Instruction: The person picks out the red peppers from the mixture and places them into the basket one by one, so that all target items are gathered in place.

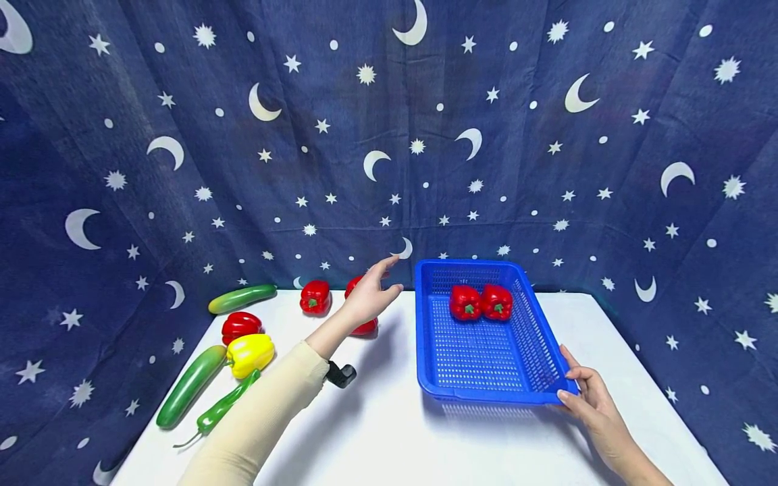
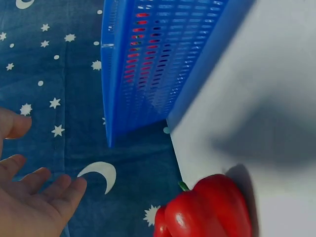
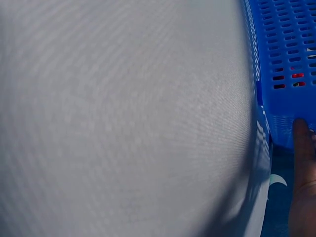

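Head view: two red peppers (image 1: 465, 302) are being held side by side in the far half of a blue basket (image 1: 474, 394), which is being set at the right part of the white table (image 1: 377, 432), near its far edge. The near right corner is being pinched by the right hand (image 1: 600, 414); the left hand (image 1: 369, 298), grasping nothing, its fingers extended, is being held above the table, with loose red peppers (image 1: 366, 329) being partly hidden behind it. Filling of the basket is probably being carried out; next, a loose pepper would seem to be called for, with the rim being steadied. Between those peppers and the basket's left side a bare strip is being left, with wider room being offered along the near edge. Toward the left edge, a yellow pepper (image 1: 250, 355) and cucumbers (image 1: 192, 387) are being crowded together. Along the far edge, movement is being limited by a patterned curtain (image 1: 340, 182).
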Tool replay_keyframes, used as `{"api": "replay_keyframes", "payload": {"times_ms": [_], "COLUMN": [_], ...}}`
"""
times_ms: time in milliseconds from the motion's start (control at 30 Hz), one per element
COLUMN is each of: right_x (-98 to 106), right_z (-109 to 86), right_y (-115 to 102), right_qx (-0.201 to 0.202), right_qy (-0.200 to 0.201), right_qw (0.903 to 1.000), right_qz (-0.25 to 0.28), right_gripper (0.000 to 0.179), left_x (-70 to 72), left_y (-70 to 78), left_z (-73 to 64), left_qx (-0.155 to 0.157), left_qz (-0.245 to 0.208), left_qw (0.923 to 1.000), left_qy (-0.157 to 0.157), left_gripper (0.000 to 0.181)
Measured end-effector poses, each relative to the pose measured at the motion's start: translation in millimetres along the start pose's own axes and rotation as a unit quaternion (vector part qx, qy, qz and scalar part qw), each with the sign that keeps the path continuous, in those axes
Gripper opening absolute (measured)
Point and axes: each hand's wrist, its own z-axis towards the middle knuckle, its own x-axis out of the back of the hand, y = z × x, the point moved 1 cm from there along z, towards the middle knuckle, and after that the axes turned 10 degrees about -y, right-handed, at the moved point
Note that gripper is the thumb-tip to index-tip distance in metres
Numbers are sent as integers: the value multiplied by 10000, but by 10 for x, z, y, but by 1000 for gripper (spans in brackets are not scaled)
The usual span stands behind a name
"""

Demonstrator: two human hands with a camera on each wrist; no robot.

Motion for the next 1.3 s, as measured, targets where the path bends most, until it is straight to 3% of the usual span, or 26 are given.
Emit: {"api": "replay_keyframes", "payload": {"times_ms": [467, 833, 1300], "right_x": [5, -10, -23], "right_z": [-4, 2, 8], "right_y": [12, -4, -25], "right_qx": [-136, 74, 64], "right_qy": [64, 4, 18], "right_qw": [9999, 9999, 10000], "right_qz": [-27, 102, 54], "right_gripper": [23, 24, 24], "left_x": [138, 202, 30], "left_y": [-314, -476, -888], "left_z": [-166, -272, -382], "left_qx": [284, 695, 1376], "left_qz": [57, 181, 430], "left_qw": [9993, 9971, 9882], "left_qy": [220, 234, 511], "left_gripper": [64, 67, 81]}}
